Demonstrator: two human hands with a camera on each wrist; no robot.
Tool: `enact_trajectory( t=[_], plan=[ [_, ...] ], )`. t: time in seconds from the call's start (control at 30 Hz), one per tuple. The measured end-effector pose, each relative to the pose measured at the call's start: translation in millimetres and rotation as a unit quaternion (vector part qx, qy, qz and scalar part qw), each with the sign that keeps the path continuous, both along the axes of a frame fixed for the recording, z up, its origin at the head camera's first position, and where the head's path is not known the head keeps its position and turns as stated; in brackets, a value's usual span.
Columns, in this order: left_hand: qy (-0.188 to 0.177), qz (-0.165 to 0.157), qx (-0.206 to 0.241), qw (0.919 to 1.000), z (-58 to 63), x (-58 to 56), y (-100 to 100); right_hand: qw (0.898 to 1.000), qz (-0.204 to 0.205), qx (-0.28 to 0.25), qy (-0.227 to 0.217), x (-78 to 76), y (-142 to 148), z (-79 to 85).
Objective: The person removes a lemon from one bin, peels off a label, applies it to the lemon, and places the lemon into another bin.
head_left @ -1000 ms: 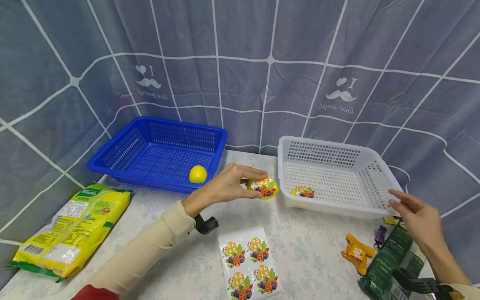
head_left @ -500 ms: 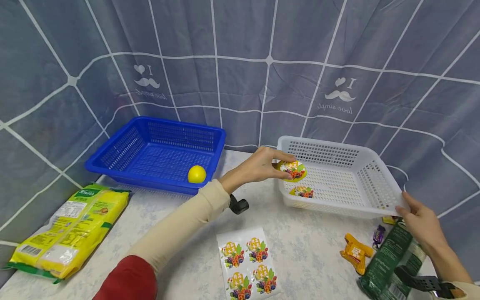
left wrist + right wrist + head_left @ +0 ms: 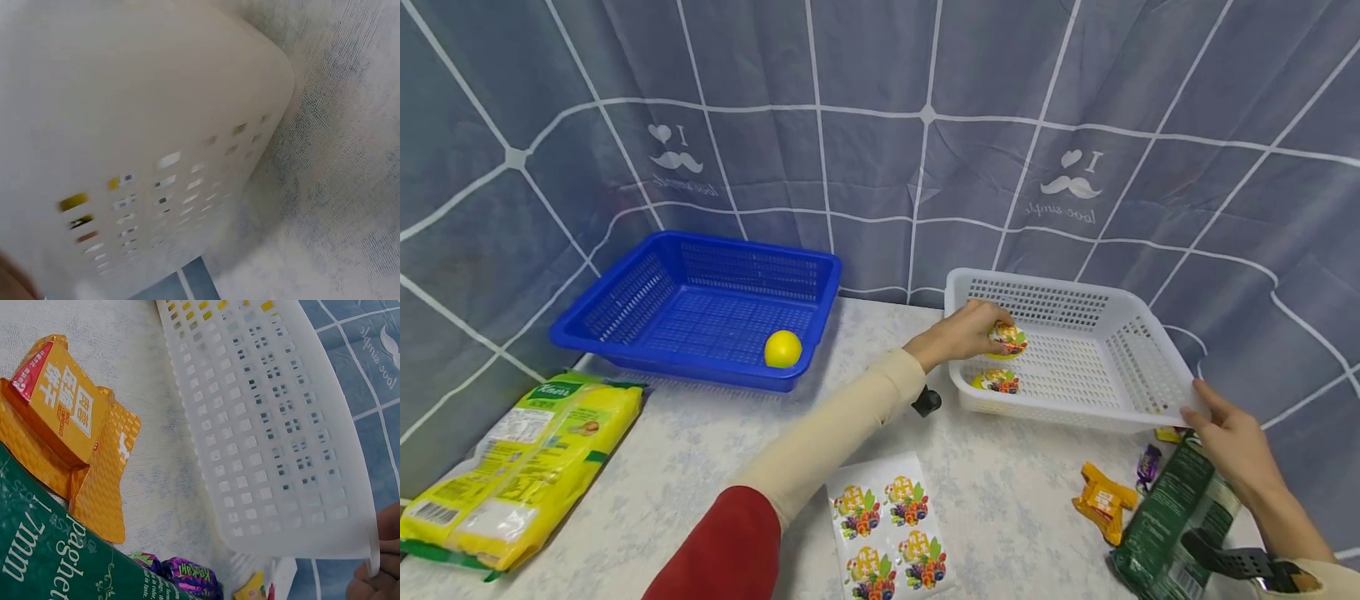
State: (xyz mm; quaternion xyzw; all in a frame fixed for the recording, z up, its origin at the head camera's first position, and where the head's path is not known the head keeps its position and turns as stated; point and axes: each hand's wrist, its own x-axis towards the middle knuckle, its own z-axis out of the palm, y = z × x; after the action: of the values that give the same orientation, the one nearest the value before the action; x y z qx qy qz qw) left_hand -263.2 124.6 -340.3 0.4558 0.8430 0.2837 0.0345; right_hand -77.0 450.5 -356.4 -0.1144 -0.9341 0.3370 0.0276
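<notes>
In the head view my left hand (image 3: 964, 333) reaches over the left wall of the white plastic basket (image 3: 1078, 415). Its thumb and fingers hold a yellow ball with a fruit-print sticker (image 3: 1011, 340) inside that basket. A second stickered yellow ball (image 3: 997, 382) lies just in front of it, near the basket's front left corner. My right hand (image 3: 1236, 437) grips the basket's right rim between thumb and fingers; the right wrist view shows fingers (image 3: 381, 569) by the rim. Basket wall (image 3: 144, 106) fills most of the left wrist view, where the held ball is hidden.
A blue basket (image 3: 677, 362) with a plain yellow ball (image 3: 782, 348) stands left. Before me lies a sticker sheet (image 3: 887, 529). A yellow Knorr bag (image 3: 523, 467) sits far left. By my right arm lie an orange biscuit packet (image 3: 1103, 502), a purple sweet (image 3: 1147, 467) and a green spaghetti packet (image 3: 1172, 521).
My left hand has carried the stickered ball rightward from between the baskets into the white basket. My right hand has closed on that basket's right rim. The view has shifted slightly.
</notes>
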Motion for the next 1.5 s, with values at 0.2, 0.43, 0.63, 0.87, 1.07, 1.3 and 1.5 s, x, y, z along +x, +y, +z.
enact_trajectory(
  t=[0.2, 0.43, 0.63, 0.87, 1.07, 1.3, 1.5],
  plan=[
    [0.024, 0.025, -0.084, 0.9959, -8.4, -4.3, 9, 1.0, 0.005, -0.003, -0.001, -5.0, -5, 2.1],
    [0.068, 0.064, -0.177, 0.9799, -11.8, 1.0, 14, 1.0, 0.008, -0.009, 0.003, -4.0, -4, 0.8],
    [0.103, 0.076, -0.215, 0.9681, -13.6, 5.3, 14, 1.0, 0.004, -0.003, 0.004, -5.3, -5, 4.0],
    [0.101, 0.085, -0.22, 0.9666, -13.5, 4.6, 15, 1.0, 0.004, -0.003, 0.006, -4.3, -5, 2.7],
    [0.084, 0.078, -0.219, 0.9689, -10.2, 5.8, 15, 1.0, 0.001, -0.005, 0.007, -3.7, -3, 0.7],
    [0.037, 0.065, -0.147, 0.9863, -1.9, 7.6, 1, 1.0, -0.006, -0.017, 0.009, -0.4, -3, -0.8],
    [0.005, 0.039, -0.079, 0.9961, 9.4, 21.4, -30, 1.0, -0.014, -0.022, 0.018, 0.1, -2, -3.3]
  ],
)
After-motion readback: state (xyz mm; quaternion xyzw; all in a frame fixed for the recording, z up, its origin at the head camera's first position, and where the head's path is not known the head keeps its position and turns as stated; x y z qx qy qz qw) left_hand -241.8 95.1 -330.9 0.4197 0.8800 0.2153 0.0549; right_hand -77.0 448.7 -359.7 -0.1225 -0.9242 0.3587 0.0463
